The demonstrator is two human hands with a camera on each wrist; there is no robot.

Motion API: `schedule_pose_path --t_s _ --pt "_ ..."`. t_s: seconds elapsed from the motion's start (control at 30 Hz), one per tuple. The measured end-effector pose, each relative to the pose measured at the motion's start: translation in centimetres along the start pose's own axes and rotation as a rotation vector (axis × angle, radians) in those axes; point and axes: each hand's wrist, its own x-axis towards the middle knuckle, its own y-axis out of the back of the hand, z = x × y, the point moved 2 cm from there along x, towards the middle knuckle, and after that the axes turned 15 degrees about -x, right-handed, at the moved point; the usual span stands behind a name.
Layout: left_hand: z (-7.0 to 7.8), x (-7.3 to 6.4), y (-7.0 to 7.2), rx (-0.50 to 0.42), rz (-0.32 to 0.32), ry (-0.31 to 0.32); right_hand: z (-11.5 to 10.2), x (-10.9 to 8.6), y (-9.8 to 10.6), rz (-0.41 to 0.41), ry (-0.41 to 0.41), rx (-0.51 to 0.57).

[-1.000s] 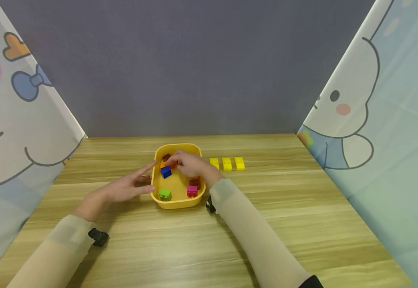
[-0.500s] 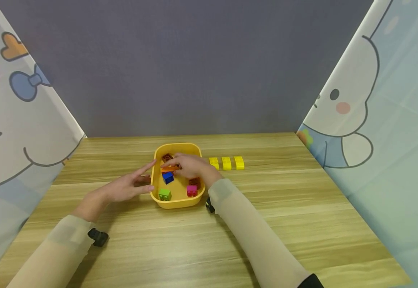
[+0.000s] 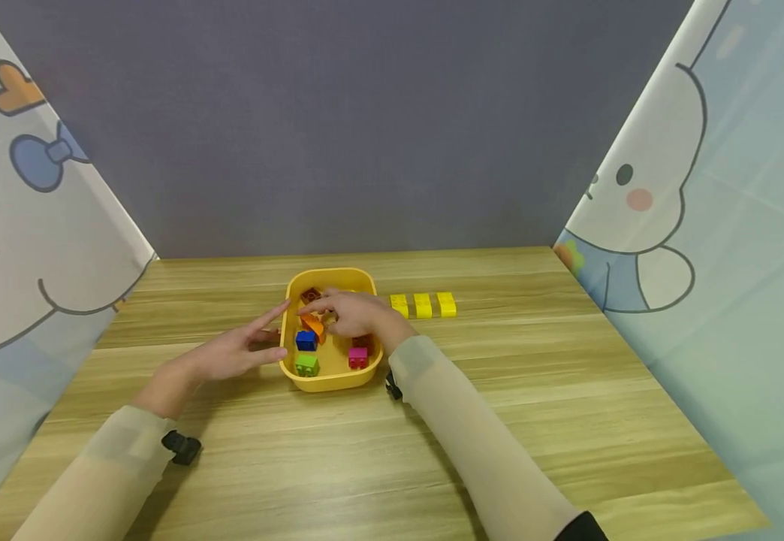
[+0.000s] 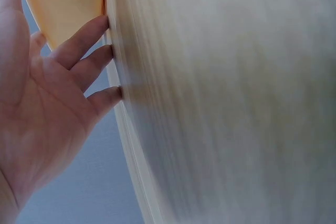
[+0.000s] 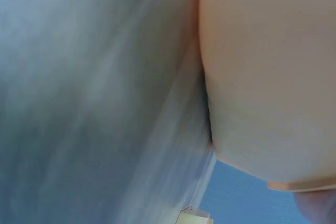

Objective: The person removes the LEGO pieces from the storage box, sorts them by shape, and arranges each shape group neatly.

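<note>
A yellow plastic tray [image 3: 334, 384] holds several toy building bricks. My left hand [image 3: 236, 352] has its fingers spread, with index finger and thumb at the tray's left rim; in the left wrist view its lower fingertips [image 4: 116, 94] touch the table. Inside the tray, my right hand [image 3: 354, 312] reaches over the bricks, index finger stretched out above an orange piece [image 3: 314, 326]. Close by lie a blue brick [image 3: 306, 341] and a dark red brick [image 3: 311, 295]. A green brick [image 3: 307, 366] and a magenta brick [image 3: 358, 358] sit nearer the front. Part of the contents is hidden under the right hand.
Three yellow bricks stand in a row on the wooden table [image 3: 500, 391] right of the tray; the end one [image 3: 446, 304] is farthest right. A grey panel [image 3: 365, 128] rises behind the table, and printed cloths [image 3: 655, 173] flank both sides.
My right fingers have stirred the bricks: the orange piece has come into view and turned, and the blue brick has shifted forward, nearer the green one. The left hand stays at the rim.
</note>
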Motion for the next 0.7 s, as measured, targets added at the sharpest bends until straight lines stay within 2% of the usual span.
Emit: schedule_pose_path --t_s 0.5,0.7 --pt "0.02 0.06 -0.07 -0.027 -0.010 0.017 0.26 0.29 -0.22 0.111 0.007 -0.059" --pt "0.25 0.04 -0.11 -0.039 -0.018 -0.004 0.35 0.10 -0.11 0.122 0.009 0.084"
